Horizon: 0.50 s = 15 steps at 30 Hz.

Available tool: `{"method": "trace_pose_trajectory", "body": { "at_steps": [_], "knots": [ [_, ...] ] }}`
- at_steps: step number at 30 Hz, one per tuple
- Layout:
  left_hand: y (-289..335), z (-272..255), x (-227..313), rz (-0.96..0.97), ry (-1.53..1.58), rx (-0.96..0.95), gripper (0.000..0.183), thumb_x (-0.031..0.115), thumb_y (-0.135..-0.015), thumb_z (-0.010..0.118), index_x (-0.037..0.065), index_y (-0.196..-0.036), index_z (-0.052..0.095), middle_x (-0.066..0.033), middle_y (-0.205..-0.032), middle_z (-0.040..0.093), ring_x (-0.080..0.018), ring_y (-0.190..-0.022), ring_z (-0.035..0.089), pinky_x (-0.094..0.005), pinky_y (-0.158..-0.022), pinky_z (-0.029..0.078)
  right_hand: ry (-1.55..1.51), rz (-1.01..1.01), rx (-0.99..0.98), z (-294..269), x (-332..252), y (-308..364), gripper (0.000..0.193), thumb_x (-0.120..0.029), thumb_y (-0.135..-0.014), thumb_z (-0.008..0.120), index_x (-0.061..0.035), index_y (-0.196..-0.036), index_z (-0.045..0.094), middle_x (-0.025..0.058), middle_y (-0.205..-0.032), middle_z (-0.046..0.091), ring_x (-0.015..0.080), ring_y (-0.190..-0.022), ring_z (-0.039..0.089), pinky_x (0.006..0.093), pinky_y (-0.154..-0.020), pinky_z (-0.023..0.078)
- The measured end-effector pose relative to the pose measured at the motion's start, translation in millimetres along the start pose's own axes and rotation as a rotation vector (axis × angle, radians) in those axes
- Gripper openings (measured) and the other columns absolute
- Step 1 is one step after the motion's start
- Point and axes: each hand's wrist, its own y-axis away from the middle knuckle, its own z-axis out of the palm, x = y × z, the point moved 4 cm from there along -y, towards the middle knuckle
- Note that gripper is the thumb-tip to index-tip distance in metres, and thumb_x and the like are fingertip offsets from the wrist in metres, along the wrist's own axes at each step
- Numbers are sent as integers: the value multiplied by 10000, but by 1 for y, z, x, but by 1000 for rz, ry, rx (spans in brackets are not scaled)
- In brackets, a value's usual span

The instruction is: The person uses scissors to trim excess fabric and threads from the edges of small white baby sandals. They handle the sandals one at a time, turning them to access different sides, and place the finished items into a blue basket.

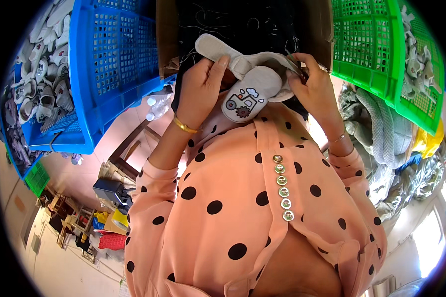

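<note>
A small off-white fabric shoe (262, 79) is held up in front of my body, its toe pointing down toward me. Embroidery of a vehicle with dark wheels and clouds covers the toe. My left hand (201, 81) pinches the shoe at the base of its strap (214, 47), which sticks out up and to the left. On the other side, my right hand (309, 79) grips the edge of the shoe's opening. Between those right fingers shows a thin dark metal tool (298, 64), seemingly thread snips, mostly hidden by the fingers.
Dark cloth (233, 20) strewn with loose threads lies beyond the shoe. A blue crate (111, 64) stands left, beside many similar shoes (44, 74). To the right is a green crate (366, 49) with more pale pieces (420, 69), near grey padded fabric (381, 123). Clear bottles (157, 106) stand lower left.
</note>
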Motion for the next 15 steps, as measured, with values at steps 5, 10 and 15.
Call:
{"method": "trace_pose_trajectory", "body": {
  "at_steps": [5,10,15],
  "knots": [
    [37,-1,41,457,-593,-19,136,119,-782,740,31,-799,637,-86,-752,640,-157,-674,615,-277,-616,485,8,9,-21,1,-2,-4,312,-186,-833,618,-19,-1083,538,155,-771,655,322,-715,659,371,-645,513],
    [28,37,49,882,-782,-283,443,212,-680,744,57,-1071,605,-76,-1130,585,-263,-1119,521,-399,-975,428,71,13,-103,-1,-6,-12,316,-187,-805,615,-27,-1067,540,165,-797,656,336,-731,653,392,-645,508],
    [18,50,27,940,-933,-381,293,270,-753,694,37,-926,651,-58,-949,633,-222,-1002,566,-356,-968,414,191,-76,-26,1,-6,-16,352,-155,-798,619,-28,-1121,562,153,-771,648,314,-679,636,360,-625,489]
  ]
}}
